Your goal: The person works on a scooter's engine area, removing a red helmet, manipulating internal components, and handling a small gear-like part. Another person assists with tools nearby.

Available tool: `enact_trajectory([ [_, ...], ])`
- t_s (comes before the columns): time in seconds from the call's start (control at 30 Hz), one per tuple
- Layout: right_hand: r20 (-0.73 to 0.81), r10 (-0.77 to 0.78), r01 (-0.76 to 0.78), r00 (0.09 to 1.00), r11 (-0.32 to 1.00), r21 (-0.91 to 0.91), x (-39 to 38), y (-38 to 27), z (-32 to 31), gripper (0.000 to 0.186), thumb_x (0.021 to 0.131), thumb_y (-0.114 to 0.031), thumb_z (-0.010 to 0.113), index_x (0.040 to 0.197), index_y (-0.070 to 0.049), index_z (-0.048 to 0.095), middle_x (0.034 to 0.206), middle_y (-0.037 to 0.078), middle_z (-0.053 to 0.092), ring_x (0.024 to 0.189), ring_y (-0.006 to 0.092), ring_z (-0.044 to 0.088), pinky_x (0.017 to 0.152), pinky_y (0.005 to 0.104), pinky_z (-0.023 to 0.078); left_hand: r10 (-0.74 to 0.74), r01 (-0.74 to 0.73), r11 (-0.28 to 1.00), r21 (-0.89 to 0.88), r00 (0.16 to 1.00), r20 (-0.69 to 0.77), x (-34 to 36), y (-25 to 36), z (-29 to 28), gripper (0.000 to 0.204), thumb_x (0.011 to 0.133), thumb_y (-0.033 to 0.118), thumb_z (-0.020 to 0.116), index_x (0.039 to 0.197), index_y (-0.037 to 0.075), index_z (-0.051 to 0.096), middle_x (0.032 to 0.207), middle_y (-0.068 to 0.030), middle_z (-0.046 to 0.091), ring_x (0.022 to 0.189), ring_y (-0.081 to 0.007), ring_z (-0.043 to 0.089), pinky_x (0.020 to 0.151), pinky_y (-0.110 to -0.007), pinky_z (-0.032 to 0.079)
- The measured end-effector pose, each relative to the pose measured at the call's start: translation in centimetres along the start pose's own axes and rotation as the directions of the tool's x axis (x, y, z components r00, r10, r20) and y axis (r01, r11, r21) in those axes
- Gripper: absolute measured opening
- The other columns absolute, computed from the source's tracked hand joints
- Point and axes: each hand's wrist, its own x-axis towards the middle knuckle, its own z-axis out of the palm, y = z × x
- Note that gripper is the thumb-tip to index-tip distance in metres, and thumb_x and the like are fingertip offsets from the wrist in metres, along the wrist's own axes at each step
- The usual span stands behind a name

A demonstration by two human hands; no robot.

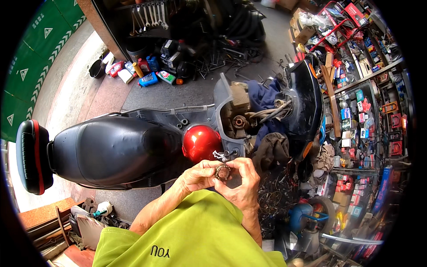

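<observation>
Both hands meet in front of my chest over a small round metal part (223,172), which looks like a bearing with a beaded rim. My left hand (195,176) pinches its left side between thumb and fingers. From the right, my right hand (243,182) grips the same part with thumb and forefinger. Just beyond the fingers sits a glossy red dome (201,142) beside the black seat (120,149) of a scooter. The scooter's front section (239,122) is opened up, with cables and a round metal fitting (240,122) inside. A crumpled silvery bit (220,155) shows above my fingertips.
A dark front panel (307,102) and dark cloth (272,151) lie at the scooter's front. Shelves of small boxed parts (356,115) line the right. Bottles (148,79), scattered tools (213,62) and hanging wrenches (151,15) are at the back. A blue round machine (301,216) stands lower right.
</observation>
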Motion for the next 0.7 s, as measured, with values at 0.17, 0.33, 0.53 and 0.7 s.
enact_trajectory([
  [0.17,0.011,-0.010,0.011,1.000,0.996,-0.088,-0.3,-0.3,-0.2,0.045,0.058,-0.013,0.084,0.096,-0.004,0.061,0.095,0.010,0.060,0.078,0.0246,0.064,0.066,0.0335,0.054,-0.039,0.039,0.999,0.009,0.999,-0.017,-0.3,-0.7,-0.9,0.050,0.085,0.027,0.075,0.122,-0.002,0.061,0.107,-0.0076,0.063,0.108,-0.0225,0.059,0.098,-0.041,0.046],
  [0.33,0.017,-0.011,0.013,1.000,0.992,-0.124,-0.7,-0.1,-0.2,0.043,0.058,-0.015,0.085,0.093,-0.004,0.062,0.091,0.010,0.061,0.080,0.0277,0.064,0.068,0.0362,0.054,-0.033,0.034,0.999,0.009,0.999,-0.029,-0.5,-1.3,-1.0,0.049,0.085,0.028,0.074,0.121,-0.002,0.061,0.110,-0.0079,0.064,0.107,-0.0208,0.060,0.097,-0.041,0.047],
  [0.53,0.016,-0.021,0.023,1.000,0.990,-0.142,-0.9,0.3,0.0,0.044,0.059,-0.019,0.085,0.093,-0.004,0.061,0.090,0.010,0.060,0.077,0.0285,0.063,0.065,0.0376,0.054,-0.048,0.047,0.999,-0.008,0.997,-0.068,-0.5,-1.4,-0.7,0.049,0.083,0.030,0.076,0.116,-0.003,0.063,0.107,-0.0084,0.064,0.105,-0.0222,0.060,0.097,-0.040,0.046],
  [0.7,0.017,-0.002,0.004,1.000,0.988,-0.155,-0.5,-0.1,0.1,0.043,0.059,-0.015,0.086,0.094,-0.004,0.062,0.091,0.010,0.061,0.079,0.0270,0.065,0.068,0.0356,0.054,-0.033,0.032,0.999,-0.021,0.999,-0.033,-0.5,-1.2,-1.0,0.046,0.085,0.029,0.074,0.117,-0.001,0.063,0.110,-0.0079,0.065,0.105,-0.0207,0.061,0.096,-0.041,0.047],
])
